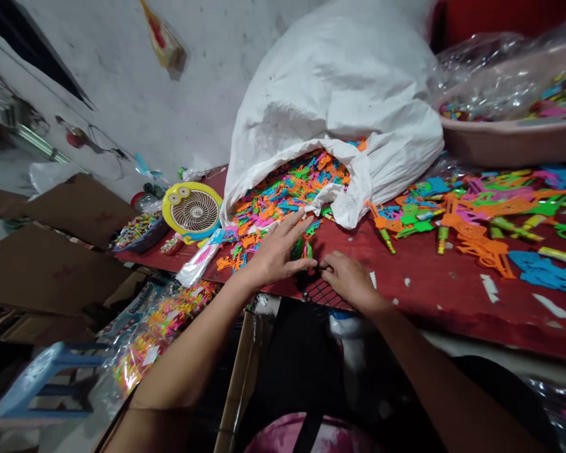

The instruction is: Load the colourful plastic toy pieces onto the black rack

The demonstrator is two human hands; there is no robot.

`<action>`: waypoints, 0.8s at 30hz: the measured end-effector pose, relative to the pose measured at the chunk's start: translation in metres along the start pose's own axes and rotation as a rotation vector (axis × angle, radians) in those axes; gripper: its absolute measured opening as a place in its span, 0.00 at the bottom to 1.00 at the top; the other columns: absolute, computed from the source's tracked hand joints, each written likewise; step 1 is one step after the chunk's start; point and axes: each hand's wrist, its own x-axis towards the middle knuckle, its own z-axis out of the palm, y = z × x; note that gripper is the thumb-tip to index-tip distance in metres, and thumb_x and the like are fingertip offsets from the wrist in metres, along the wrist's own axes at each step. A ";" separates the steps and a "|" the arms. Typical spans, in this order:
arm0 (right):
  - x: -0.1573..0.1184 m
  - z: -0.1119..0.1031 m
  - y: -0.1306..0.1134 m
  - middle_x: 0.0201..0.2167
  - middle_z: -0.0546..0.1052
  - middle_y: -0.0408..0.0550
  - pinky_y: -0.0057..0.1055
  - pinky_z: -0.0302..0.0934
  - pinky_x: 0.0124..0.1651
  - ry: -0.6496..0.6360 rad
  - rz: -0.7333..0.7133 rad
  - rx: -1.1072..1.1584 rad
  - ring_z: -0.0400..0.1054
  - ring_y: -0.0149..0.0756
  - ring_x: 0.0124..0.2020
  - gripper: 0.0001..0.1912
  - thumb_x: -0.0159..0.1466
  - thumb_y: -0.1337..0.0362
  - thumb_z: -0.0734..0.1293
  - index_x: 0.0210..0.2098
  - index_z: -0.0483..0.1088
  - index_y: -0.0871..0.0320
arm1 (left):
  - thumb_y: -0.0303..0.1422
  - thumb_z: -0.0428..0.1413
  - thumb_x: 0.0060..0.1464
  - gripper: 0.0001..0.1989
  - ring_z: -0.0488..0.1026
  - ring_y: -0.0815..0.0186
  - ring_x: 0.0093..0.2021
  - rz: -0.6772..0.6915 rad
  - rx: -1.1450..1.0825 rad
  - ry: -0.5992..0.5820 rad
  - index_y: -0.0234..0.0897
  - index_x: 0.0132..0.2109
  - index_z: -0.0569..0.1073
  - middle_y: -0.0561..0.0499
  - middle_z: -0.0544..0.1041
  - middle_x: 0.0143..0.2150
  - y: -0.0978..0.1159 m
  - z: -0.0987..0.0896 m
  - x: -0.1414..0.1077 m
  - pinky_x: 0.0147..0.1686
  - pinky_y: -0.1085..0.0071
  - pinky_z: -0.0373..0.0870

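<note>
Palm down, my left hand [278,251] reaches over the table edge with its fingers stretched out. Beneath it and in front of it spill small bright plastic toy pieces [287,195] from the mouth of a large white sack [330,82]. A green item [298,246] shows partly under that hand. Close to the left thumb tip, my right hand [346,277] is closed, fingertips pinched together; what they hold is hidden or too small to name. A black wire mesh [327,296] lies just below both hands at the table edge.
Larger plastic toy shapes [471,220] with small yellow-green tubes lie on the red table [424,302] at right. A pink basin [504,138] stands behind them. At left are a yellow fan [192,211], a bowl of small pieces [144,236], cardboard boxes [61,251] and a blue stool [51,377].
</note>
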 end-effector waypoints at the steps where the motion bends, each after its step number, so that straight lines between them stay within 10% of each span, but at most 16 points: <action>1: 0.002 -0.001 0.004 0.33 0.73 0.47 0.29 0.54 0.33 0.003 -0.007 0.088 0.67 0.34 0.33 0.05 0.61 0.68 0.64 0.33 0.72 0.57 | 0.49 0.60 0.54 0.40 0.52 0.51 0.71 -0.022 -0.001 0.057 0.43 0.68 0.56 0.40 0.55 0.71 0.000 -0.001 -0.005 0.66 0.49 0.56; 10: 0.008 -0.009 0.004 0.38 0.76 0.48 0.32 0.65 0.38 -0.036 -0.071 0.685 0.70 0.33 0.34 0.21 0.55 0.61 0.70 0.48 0.72 0.58 | 0.50 0.62 0.51 0.28 0.59 0.49 0.66 -0.240 0.072 0.317 0.40 0.54 0.70 0.39 0.67 0.62 0.003 0.031 -0.057 0.64 0.45 0.51; 24: 0.015 0.006 -0.002 0.30 0.74 0.44 0.30 0.63 0.33 0.022 -0.050 0.614 0.68 0.32 0.29 0.24 0.56 0.55 0.71 0.49 0.69 0.60 | 0.41 0.63 0.52 0.21 0.59 0.51 0.66 -0.313 0.089 0.372 0.39 0.50 0.69 0.41 0.70 0.59 -0.002 0.047 -0.048 0.60 0.50 0.55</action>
